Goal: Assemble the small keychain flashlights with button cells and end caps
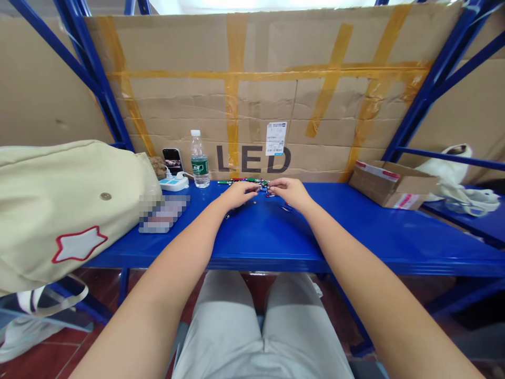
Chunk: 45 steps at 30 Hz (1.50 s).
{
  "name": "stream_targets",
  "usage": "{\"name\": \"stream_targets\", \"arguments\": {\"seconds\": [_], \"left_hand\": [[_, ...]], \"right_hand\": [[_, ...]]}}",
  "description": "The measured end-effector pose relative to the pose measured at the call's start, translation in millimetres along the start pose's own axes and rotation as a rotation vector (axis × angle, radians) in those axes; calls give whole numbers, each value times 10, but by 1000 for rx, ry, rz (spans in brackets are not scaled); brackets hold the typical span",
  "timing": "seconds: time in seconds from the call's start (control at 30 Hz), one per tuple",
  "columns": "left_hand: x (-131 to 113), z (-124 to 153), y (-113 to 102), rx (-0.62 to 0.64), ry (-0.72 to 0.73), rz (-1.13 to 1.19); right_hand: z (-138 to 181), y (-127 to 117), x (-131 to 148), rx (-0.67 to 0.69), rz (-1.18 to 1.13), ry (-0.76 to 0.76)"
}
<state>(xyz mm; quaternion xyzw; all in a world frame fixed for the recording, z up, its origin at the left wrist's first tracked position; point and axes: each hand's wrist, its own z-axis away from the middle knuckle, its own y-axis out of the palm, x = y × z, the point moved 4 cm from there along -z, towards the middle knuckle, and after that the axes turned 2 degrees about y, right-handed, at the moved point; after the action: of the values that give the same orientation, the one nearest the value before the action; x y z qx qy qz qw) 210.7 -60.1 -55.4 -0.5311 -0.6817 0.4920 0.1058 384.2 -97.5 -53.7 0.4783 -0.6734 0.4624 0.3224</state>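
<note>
Near the far edge of the blue worktop (260, 239), one left hand (238, 195) and one right hand (292, 191) nearly meet, fingertips pinched; whether they grip anything I cannot tell. Slender pen-like pieces (224, 182), too bunched to count, lie just beyond, lengthwise along that edge, nearer the left hand. One blue piece (286, 209) lies nearside of the right.

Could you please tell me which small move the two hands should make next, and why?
Probably the left hand and right hand should come slightly closer together, low over the blue table. Their fingertips face each other across a narrow gap, with small pieces there, too small to identify.
</note>
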Motion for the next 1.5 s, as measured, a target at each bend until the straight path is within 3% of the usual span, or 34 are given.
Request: {"name": "stream_targets", "arguments": {"seconds": [0.2,0.37,0.53,0.73,0.83,0.93,1.03,1.23,1.5], "left_hand": [[-94,-28,31,43,98,-73],[-185,-27,-10,15,71,-45],[-236,-21,-9,50,-72,150],[-205,43,14,181,-297,502],[-223,43,-13,187,-359,640],[-297,4,-65,152,-342,711],[-361,-30,-78,141,-320,707],[-316,-19,-42,197,-360,762],[-248,73,-165,346,-504,1067]], "right_hand": [[-47,76,-23,25,-29,-69],[-59,49,-13,44,-17,-184],[31,-15,201,37,382,-491],[181,86,382,194,785,-764],[172,91,405,181,722,-740],[97,-16,379,61,492,-550],[63,-96,333,59,410,-426],[90,-61,411,215,573,-480],[155,126,717,288,1084,-688]]}}
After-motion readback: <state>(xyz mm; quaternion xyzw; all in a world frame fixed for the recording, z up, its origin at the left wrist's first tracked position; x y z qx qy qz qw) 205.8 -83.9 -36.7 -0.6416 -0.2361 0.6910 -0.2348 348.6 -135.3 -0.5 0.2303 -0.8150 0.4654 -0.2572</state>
